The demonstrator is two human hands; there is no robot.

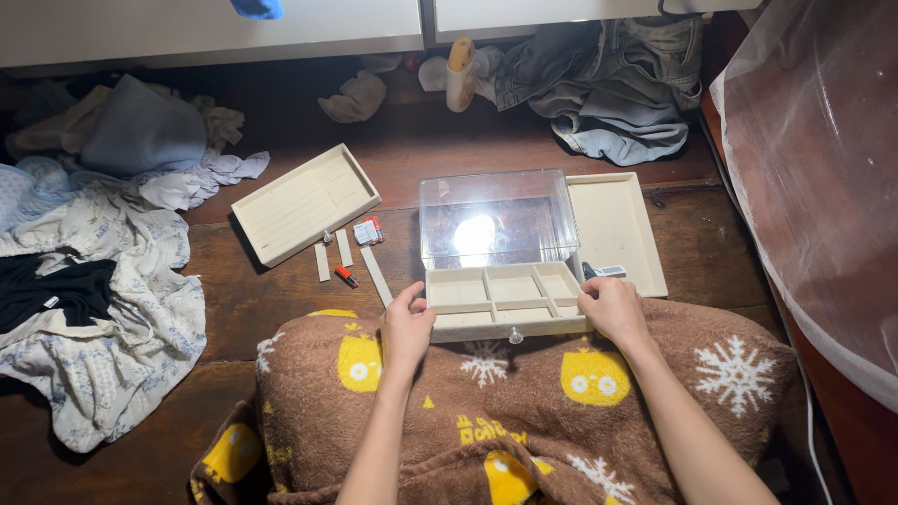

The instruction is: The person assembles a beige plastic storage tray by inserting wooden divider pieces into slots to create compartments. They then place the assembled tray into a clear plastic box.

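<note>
Left hand (408,325) and right hand (613,309) gripping the cream drawer (505,301) (half out): likely tipping off the blanket (524,421), dragging the clear box (496,217).

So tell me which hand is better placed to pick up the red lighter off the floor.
Left, probably. The left hand grips the drawer's left corner, with the red lighter just beyond it on that side. The right hand holds the opposite corner, farther away.
</note>
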